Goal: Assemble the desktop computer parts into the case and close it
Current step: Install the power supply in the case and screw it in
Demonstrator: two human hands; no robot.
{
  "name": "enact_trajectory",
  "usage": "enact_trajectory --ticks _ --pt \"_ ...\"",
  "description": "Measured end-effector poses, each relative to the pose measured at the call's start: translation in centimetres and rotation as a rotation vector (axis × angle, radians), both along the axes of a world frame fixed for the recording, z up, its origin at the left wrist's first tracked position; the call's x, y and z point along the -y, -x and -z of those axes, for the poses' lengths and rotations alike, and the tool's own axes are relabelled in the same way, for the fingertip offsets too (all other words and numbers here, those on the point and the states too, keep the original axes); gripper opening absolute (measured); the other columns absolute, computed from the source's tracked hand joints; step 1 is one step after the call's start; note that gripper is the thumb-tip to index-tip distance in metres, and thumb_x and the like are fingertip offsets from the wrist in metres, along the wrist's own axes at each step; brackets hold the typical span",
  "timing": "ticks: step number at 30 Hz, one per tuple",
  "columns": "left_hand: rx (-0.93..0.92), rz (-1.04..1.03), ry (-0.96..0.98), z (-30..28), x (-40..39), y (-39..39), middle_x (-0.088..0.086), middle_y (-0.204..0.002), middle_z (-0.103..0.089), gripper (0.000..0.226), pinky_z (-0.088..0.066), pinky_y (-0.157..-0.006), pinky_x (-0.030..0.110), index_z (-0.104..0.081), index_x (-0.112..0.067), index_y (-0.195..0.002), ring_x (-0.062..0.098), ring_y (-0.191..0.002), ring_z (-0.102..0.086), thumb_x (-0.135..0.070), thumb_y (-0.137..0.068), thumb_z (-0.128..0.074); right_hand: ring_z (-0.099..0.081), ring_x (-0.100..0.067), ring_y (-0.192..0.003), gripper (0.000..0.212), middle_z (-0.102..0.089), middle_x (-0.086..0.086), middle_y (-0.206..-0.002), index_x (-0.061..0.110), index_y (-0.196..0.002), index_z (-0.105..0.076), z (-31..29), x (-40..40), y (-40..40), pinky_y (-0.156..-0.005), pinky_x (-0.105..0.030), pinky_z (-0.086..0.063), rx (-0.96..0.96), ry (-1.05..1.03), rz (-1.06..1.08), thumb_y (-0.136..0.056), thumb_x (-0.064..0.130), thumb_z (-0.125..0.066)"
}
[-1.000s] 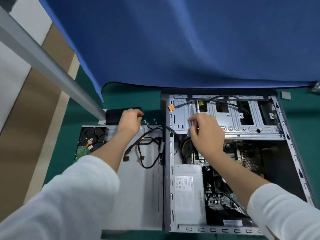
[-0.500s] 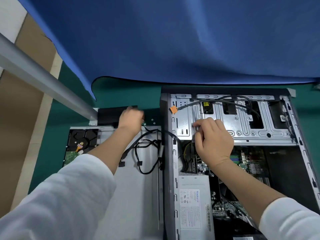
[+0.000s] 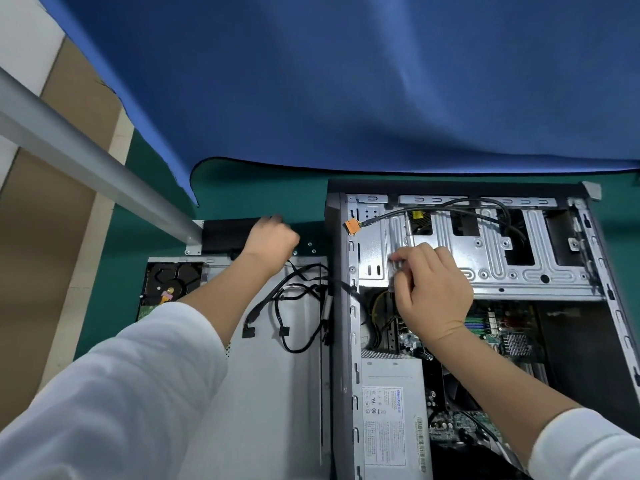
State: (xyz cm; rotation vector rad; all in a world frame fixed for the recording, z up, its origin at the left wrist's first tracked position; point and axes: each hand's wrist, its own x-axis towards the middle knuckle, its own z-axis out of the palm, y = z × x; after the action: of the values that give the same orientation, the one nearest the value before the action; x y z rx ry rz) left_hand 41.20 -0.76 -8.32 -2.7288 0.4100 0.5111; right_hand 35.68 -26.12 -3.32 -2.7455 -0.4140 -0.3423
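The open grey metal computer case was laid on its side on the green worktop. A small silver part at the drive cage was pinched by the right hand; its fingers were curled narrow. The left hand was curled around a flat black rectangular part beside the case.

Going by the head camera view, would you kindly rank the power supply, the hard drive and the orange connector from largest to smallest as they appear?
1. power supply, though it lies nearer the camera, which enlarges it.
2. hard drive, partly hidden by the left sleeve.
3. orange connector, clearly the smallest.
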Motion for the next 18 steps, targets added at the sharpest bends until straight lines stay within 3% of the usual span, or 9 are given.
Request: enact_trajectory --ticks 5,8,15,18 --pt "-0.085 0.047 0.044 -0.2 0.1 -0.8 0.006 -0.1 -0.062 0.018 -0.034 -0.071 0.03 -0.062 -0.01 -0.099 0.026 -0.1 -0.051 -0.007 -0.088 -0.049 -0.047 -0.015 -0.071 0.02 -0.059 0.008 -0.079 0.022 -0.089 -0.061 0.1 0.1 0.0 -0.054 -0.013 -0.011 0.009 0.01 -0.009 -0.081 0.02 -0.043" --pt "-0.157 0.002 0.149 -0.1 -0.4 -1.0 0.01 -0.104 -0.06 0.02 -0.044 -0.076 0.033 -0.061 -0.007 -0.104 0.028 -0.101 -0.052 -0.009 -0.09 -0.047 -0.047 -0.016 -0.071 0.021 -0.059 0.008 -0.078 0.022 -0.088 -0.062 0.2 0.1 0.0 -0.055 -0.02 -0.016 0.026 0.011 -0.014 -0.081 0.02 -0.043" --pt "-0.257 -0.001 0.341 0.4 -2.1 -1.6 0.008 -0.108 -0.061 0.019 -0.046 -0.083 0.033 -0.064 -0.013 -0.11 0.024 -0.1 -0.056 -0.021 -0.096 -0.053 -0.047 -0.016 -0.071 0.021 -0.058 0.008 -0.076 0.022 -0.087 -0.063 0.1 -0.1 0.0 -0.053 -0.018 -0.012 0.013 -0.004 -0.001 -0.08 0.019 -0.043" --pt "-0.274 -0.076 0.396 0.7 -2.3 -1.8 0.009 -0.109 -0.061 0.018 -0.047 -0.084 0.033 -0.066 -0.013 -0.108 0.025 -0.098 -0.057 -0.019 -0.095 -0.055 -0.047 -0.016 -0.07 0.022 -0.057 0.009 -0.075 0.023 -0.086 -0.063 0.2 0.0 0.0 -0.055 -0.01 -0.01 0.007 -0.012 0.008 -0.08 0.019 -0.042"
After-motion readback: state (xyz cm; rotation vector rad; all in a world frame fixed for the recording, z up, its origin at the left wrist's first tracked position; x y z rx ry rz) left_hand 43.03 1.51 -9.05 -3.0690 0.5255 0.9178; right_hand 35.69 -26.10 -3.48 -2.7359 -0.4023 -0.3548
